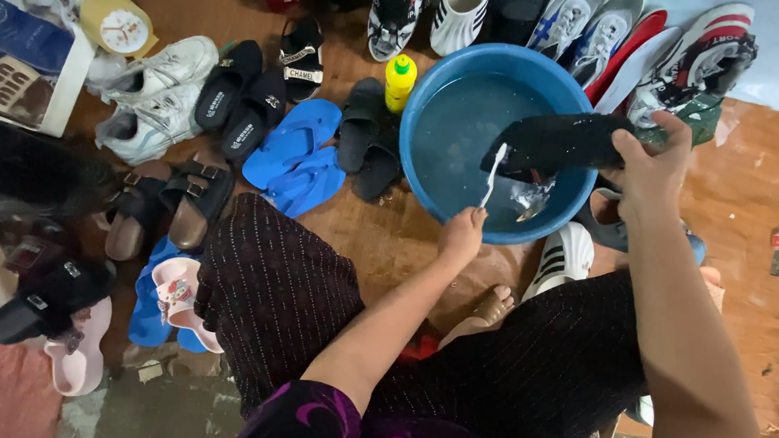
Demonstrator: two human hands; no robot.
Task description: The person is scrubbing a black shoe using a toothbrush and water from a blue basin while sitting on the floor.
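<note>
— Position of the black shoe (557,142)?
— Over the blue basin (420,112), gripped by the right hand (650,168).
— Left hand (462,235)?
— Closed on a white brush (493,178), its tip just beside the shoe.

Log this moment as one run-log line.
left hand: holds white brush | right hand: holds black shoe over blue basin | water in basin

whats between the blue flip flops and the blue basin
In the head view, a pair of dark slides lies between the blue flip flops and the blue basin, with a yellow bottle standing just behind them.
</note>
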